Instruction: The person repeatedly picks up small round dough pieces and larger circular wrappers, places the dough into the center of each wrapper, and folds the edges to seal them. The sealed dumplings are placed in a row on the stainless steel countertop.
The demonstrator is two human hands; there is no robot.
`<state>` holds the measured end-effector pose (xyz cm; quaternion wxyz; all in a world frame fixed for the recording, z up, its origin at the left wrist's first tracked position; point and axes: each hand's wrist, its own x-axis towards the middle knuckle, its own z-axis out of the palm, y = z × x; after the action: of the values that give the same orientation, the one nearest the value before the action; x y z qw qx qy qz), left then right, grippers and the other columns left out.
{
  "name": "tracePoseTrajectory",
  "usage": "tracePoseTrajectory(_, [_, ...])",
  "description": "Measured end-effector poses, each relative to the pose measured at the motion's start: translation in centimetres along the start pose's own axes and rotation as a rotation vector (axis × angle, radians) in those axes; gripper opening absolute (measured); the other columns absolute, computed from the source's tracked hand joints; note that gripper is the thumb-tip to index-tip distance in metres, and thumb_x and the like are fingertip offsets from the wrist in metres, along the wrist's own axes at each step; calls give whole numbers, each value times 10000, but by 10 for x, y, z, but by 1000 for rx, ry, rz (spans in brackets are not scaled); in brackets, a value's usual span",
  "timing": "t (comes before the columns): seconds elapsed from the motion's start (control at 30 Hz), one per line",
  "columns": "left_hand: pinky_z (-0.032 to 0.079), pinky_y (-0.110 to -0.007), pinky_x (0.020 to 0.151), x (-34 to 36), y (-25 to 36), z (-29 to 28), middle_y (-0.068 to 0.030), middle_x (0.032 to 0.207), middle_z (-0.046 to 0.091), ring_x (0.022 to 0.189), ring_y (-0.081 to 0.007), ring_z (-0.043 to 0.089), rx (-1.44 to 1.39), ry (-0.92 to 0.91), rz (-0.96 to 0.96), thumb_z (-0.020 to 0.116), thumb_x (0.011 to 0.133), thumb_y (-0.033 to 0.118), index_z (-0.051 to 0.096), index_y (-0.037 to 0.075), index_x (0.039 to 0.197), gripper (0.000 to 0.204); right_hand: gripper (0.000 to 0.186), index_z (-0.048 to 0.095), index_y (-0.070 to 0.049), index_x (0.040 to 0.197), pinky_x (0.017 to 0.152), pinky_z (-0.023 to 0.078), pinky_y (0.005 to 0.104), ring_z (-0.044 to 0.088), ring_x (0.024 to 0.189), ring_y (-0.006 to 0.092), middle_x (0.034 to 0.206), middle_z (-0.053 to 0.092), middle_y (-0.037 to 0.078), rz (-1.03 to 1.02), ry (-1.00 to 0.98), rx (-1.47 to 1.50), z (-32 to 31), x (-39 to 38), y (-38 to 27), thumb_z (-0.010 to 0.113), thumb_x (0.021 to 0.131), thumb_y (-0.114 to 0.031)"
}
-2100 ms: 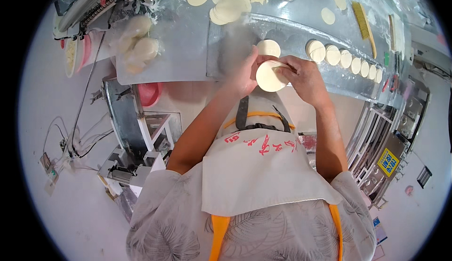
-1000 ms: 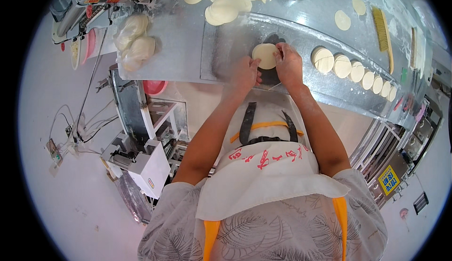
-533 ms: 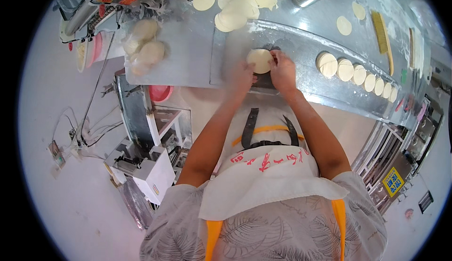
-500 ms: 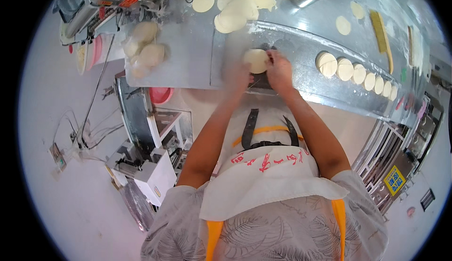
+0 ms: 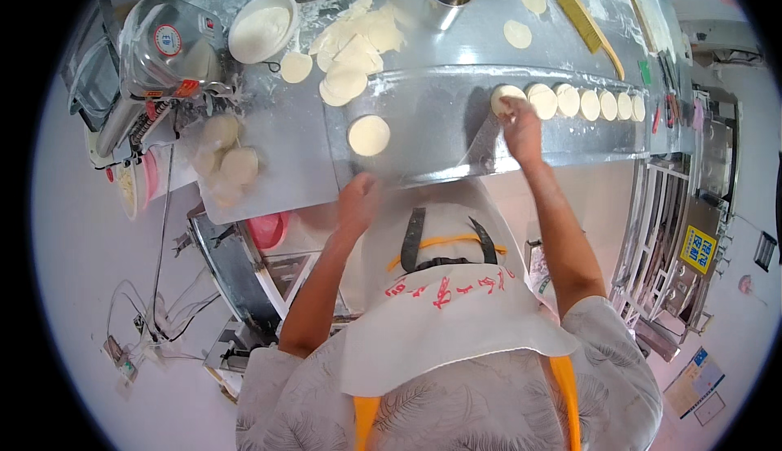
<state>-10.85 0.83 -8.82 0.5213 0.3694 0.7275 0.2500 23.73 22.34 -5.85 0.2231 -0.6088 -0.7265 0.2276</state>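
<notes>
My right hand (image 5: 521, 129) is at the leftmost stack of round dough wrappers (image 5: 508, 93) in a row on the metal worktop. Its fingers are closed on that stack's near edge; how many wrappers they grip is hidden. At the worktop's near edge is my left hand (image 5: 357, 200), blurred, its fingers seemingly curled; nothing shows in it. Just beyond it lies a pale round of dough (image 5: 369, 135), flat and apart from the hand. Further off is a loose heap of thin dough sheets (image 5: 358, 42) with overlapping rounds (image 5: 344, 83) at its near side.
Several more wrapper stacks (image 5: 568, 99) continue rightward. Beyond them lie a yellow brush (image 5: 580, 21) and single rounds (image 5: 517, 34). A metal cup (image 5: 450, 2) stands at the back. Left are a white bowl of flour (image 5: 262, 29), dough lumps (image 5: 239, 166) under clear film and a machine (image 5: 167, 48).
The dough round that was between both hands now lies on the worktop. My right hand has moved right to the stacks; my left has drawn back to the near edge. The view has shifted.
</notes>
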Motion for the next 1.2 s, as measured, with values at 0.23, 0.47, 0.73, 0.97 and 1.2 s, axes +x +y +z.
tracePoseTrajectory(0.23, [606,-315,749,-4,99,93,-71,967,767,830,-139,724,-212,-182,-94,634,1106,206,684,6,1128,207,513,618,-53,1419,1139,467,492,572,1304,439,1422,631,204,-252,-320,-38,-29,55,61,718,917,-29])
tracePoseTrajectory(0.47, [626,-359,848,-26,69,203,-131,1044,754,924,-222,747,-609,-117,-386,677,1088,202,646,2,1189,227,402,661,-6,1321,1019,509,513,585,1137,444,1244,639,222,-409,-405,-79,-16,54,55,691,923,-54])
tracePoseTrajectory(0.73, [527,-436,1122,-22,51,275,-149,1330,676,1245,-266,657,-1551,64,-249,653,1069,150,557,-17,1403,385,357,660,-16,1284,1060,495,495,574,1184,410,1283,627,191,-531,-563,80,9,-33,22,697,932,-55])
tracePoseTrajectory(0.97, [512,-457,1151,-17,74,268,-164,1433,636,1340,-284,625,-1534,160,-256,594,1115,231,536,-60,1464,458,463,598,-31,1395,1086,491,495,570,1245,430,1352,633,183,-573,-624,123,3,-62,36,659,936,-24])
tracePoseTrajectory(1.2, [591,-461,1017,-36,83,251,-159,1320,674,1213,-290,695,-1343,196,-282,675,1098,252,582,-45,1372,415,454,618,-35,1396,1114,487,490,595,1267,421,1426,633,180,-354,-783,256,-10,-60,34,633,944,6])
